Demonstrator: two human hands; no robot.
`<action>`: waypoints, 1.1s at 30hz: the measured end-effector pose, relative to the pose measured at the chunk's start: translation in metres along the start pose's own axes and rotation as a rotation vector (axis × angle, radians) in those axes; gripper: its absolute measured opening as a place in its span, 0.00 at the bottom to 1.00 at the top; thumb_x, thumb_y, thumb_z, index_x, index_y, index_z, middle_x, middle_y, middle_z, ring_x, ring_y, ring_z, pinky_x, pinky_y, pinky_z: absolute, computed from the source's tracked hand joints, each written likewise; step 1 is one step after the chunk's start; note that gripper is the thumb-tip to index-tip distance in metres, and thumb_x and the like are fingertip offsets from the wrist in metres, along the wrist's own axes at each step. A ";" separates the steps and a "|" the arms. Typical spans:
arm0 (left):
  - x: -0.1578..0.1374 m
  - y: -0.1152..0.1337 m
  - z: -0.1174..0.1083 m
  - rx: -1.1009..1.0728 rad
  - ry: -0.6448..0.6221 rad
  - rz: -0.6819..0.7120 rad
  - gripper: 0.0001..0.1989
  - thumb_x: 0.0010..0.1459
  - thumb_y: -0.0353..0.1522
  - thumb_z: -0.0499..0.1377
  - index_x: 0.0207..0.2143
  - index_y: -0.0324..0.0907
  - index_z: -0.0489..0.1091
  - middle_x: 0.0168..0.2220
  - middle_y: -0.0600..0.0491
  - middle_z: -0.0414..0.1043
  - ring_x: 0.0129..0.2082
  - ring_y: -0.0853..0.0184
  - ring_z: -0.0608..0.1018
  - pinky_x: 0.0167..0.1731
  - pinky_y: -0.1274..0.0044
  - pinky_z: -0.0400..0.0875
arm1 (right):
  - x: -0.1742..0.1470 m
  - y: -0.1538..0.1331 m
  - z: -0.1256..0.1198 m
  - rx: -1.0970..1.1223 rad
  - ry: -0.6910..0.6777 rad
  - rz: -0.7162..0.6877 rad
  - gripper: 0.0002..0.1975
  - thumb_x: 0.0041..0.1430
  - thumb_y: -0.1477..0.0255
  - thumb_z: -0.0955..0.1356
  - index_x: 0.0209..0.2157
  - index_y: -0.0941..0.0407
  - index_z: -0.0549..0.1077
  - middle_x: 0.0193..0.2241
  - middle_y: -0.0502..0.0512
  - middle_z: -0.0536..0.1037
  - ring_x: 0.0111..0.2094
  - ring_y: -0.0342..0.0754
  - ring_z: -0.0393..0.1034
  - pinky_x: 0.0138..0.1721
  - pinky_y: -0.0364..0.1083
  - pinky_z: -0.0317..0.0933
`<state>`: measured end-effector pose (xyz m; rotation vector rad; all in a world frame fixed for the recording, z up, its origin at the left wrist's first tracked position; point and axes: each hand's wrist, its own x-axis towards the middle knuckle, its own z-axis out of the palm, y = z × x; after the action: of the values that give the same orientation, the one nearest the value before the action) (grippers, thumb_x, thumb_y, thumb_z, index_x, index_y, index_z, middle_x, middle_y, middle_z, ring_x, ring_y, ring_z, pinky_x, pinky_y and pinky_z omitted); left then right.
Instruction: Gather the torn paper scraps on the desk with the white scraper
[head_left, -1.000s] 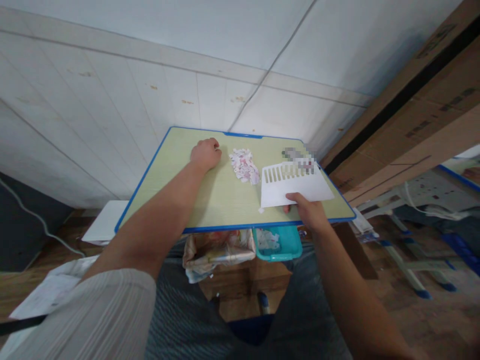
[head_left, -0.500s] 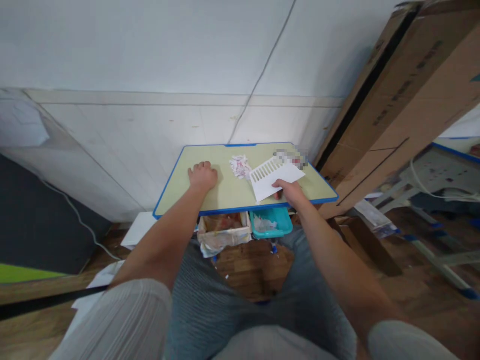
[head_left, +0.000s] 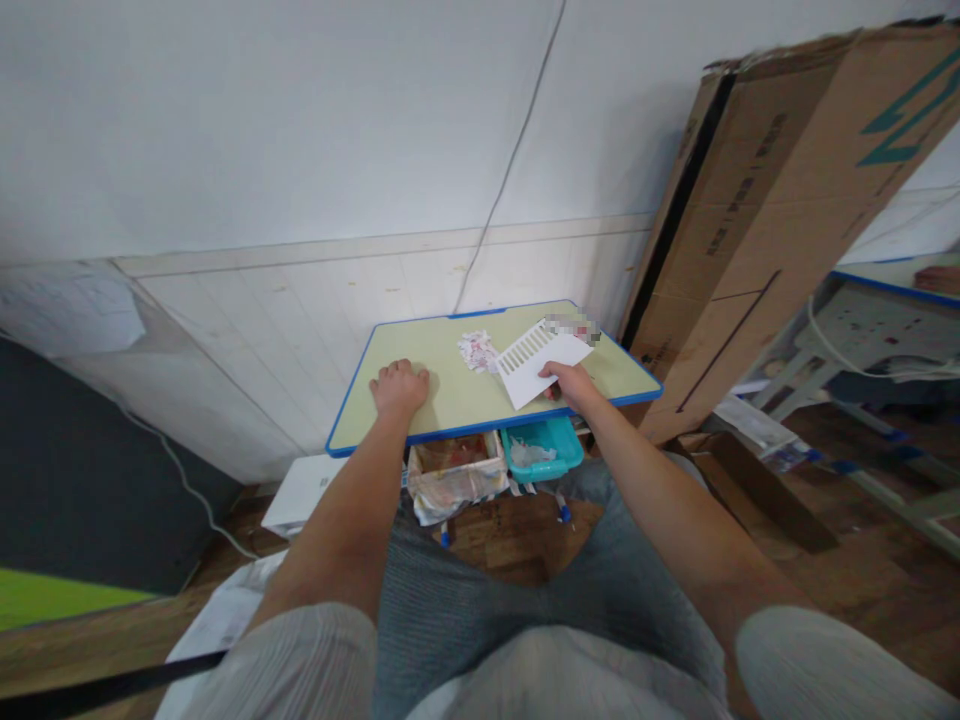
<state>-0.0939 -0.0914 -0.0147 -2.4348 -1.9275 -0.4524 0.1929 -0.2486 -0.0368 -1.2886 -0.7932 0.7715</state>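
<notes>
On the left half of the small desk (head_left: 442,405), my left hand (head_left: 399,388) lies palm down with its fingers spread and nothing in it. My right hand (head_left: 568,382) grips the lower edge of a white card (head_left: 536,372), thumb on top and fingers underneath. A row of narrow slots runs along the card's far left edge. Between my hands, touching or close to the card's left corner, is a small heap of white and pinkish paper scraps (head_left: 477,351). Behind the card's right end lies something pixelated that I cannot make out.
Beneath the desk hang a lined bin (head_left: 457,480) and a turquoise basket (head_left: 559,455) with whitish scraps. Tall cardboard boxes (head_left: 739,230) stand close on the right. A white wall (head_left: 300,130) with a cable (head_left: 517,150) rises behind. Another desk (head_left: 862,320) with a person's hand is at far right.
The view has shifted, so the desk sits slightly lower in the picture. My left hand stays flat on the desk, and my right hand keeps its grip on the card.
</notes>
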 end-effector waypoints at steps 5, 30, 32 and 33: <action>-0.002 0.002 -0.003 -0.001 -0.003 -0.013 0.28 0.76 0.42 0.50 0.67 0.37 0.74 0.71 0.29 0.73 0.73 0.40 0.72 0.69 0.51 0.67 | 0.001 0.001 0.000 -0.009 0.055 -0.029 0.05 0.44 0.69 0.71 0.25 0.51 0.71 0.15 0.49 0.74 0.16 0.46 0.63 0.18 0.44 0.58; -0.001 0.002 0.000 -0.018 0.006 -0.013 0.29 0.75 0.43 0.50 0.66 0.36 0.75 0.70 0.29 0.75 0.71 0.39 0.73 0.67 0.51 0.68 | 0.024 0.000 0.026 -0.092 0.168 -0.064 0.04 0.51 0.70 0.71 0.26 0.50 0.71 0.15 0.50 0.74 0.15 0.47 0.66 0.19 0.45 0.61; -0.001 0.002 0.001 -0.018 0.013 -0.016 0.28 0.75 0.43 0.50 0.66 0.37 0.75 0.70 0.29 0.75 0.71 0.40 0.73 0.67 0.51 0.68 | 0.015 0.002 0.019 -0.100 0.154 -0.060 0.05 0.50 0.70 0.71 0.25 0.50 0.70 0.14 0.50 0.73 0.15 0.47 0.65 0.19 0.46 0.62; -0.001 0.002 0.001 -0.016 0.017 -0.017 0.28 0.75 0.43 0.50 0.66 0.37 0.75 0.70 0.30 0.75 0.71 0.40 0.72 0.67 0.52 0.68 | 0.010 0.002 0.015 -0.104 0.152 -0.059 0.05 0.50 0.70 0.71 0.25 0.50 0.71 0.14 0.50 0.73 0.15 0.47 0.65 0.19 0.46 0.62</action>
<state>-0.0917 -0.0928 -0.0153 -2.4180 -1.9478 -0.4892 0.1850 -0.2321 -0.0366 -1.3929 -0.7533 0.5843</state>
